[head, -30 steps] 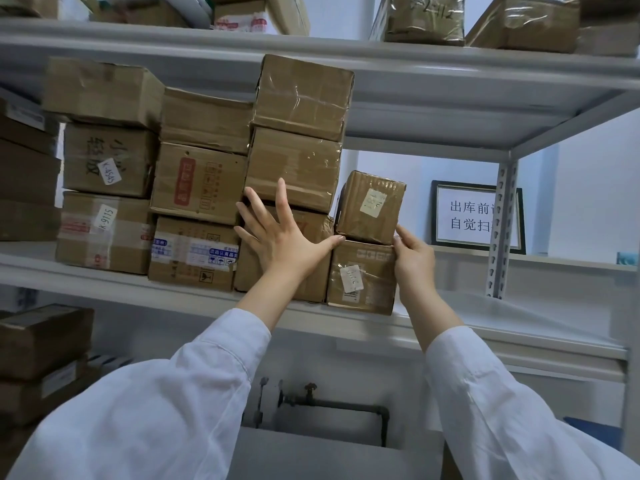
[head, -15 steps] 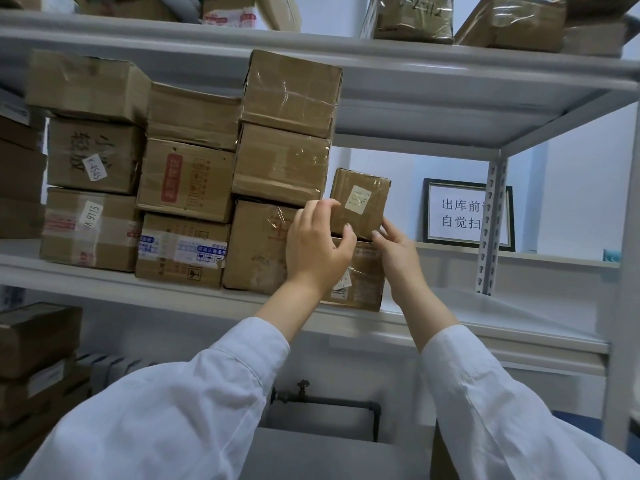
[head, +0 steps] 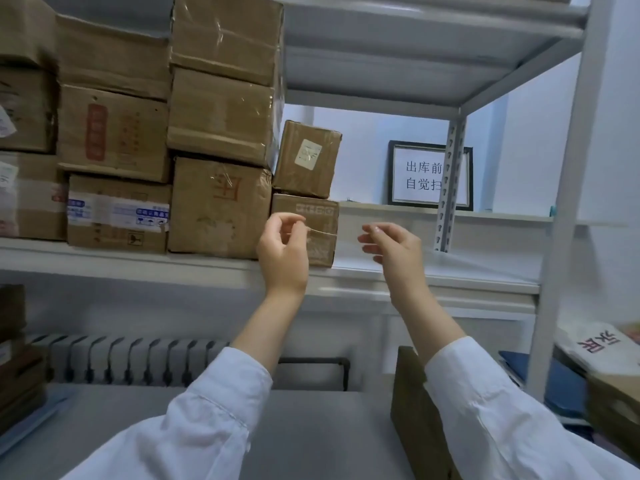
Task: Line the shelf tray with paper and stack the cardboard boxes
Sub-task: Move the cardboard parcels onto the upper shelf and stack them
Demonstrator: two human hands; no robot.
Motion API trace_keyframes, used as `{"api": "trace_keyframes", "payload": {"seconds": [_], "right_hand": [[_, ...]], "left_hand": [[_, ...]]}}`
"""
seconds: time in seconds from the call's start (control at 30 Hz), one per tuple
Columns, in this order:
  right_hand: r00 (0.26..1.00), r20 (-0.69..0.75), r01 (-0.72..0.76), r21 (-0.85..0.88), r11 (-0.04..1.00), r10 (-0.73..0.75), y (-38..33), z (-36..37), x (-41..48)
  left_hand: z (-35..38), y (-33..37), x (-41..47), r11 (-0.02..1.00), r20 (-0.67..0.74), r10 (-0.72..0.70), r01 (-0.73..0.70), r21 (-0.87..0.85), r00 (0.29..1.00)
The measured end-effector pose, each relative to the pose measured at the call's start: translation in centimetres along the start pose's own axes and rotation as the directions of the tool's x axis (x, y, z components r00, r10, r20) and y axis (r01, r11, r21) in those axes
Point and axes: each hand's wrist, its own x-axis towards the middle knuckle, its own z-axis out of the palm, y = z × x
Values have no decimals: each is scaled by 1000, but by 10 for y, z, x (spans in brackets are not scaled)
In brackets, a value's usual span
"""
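Two small cardboard boxes stand stacked at the right end of the row on the middle shelf tray (head: 138,266): the upper small box (head: 306,159) with a pale label sits on the lower small box (head: 323,216). Left of them, larger boxes (head: 221,209) are piled three high. My left hand (head: 282,251) hovers just in front of the lower small box, fingers loosely curled, holding nothing. My right hand (head: 394,247) hovers to the right of that box, also loosely curled and empty. A white sheet (head: 433,263) covers the shelf right of the boxes.
A framed sign (head: 422,174) leans on the ledge behind. A perforated upright (head: 450,181) and the right post (head: 568,202) bound the shelf bay. Below are a radiator (head: 131,358), a grey surface (head: 311,427), an open brown box (head: 415,403) and cartons at the right (head: 609,375).
Both hands have come off the two small boxes and drawn back toward me. My view has moved closer and to the right. The small boxes stay stacked.
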Motion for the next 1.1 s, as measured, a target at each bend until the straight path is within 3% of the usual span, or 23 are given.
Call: {"api": "trace_keyframes", "payload": {"seconds": [0.23, 0.33, 0.43, 0.6, 0.7, 0.8, 0.97, 1.1], "right_hand": [[985, 138, -85, -109, 990, 100, 24, -43, -25], [972, 162, -134, -226, 965, 173, 40, -65, -32], [956, 168, -173, -338, 925, 240, 54, -83, -34], [917, 140, -266, -480, 836, 373, 91, -121, -35], [862, 88, -354, -599, 718, 498, 122, -144, -37], [762, 40, -432, -711, 555, 646, 155, -161, -46], [640, -33, -528, -745, 408, 768, 203, -176, -68], [640, 0, -492, -768, 409, 769, 223, -177, -75]], "left_hand": [[26, -30, -52, 983, 88, -182, 185, -17, 979], [46, -39, -70, 938, 101, -336, 342, -54, 937], [64, -48, -88, 854, 151, -497, 512, -88, 855], [92, -63, -118, 660, 257, -720, 751, -32, 644], [105, -75, -137, 542, 301, -811, 838, 65, 501], [115, -85, -155, 444, 319, -867, 883, 152, 382], [121, -104, -181, 341, 281, -920, 910, 236, 272], [117, -117, -198, 298, 232, -943, 915, 270, 238]]}}
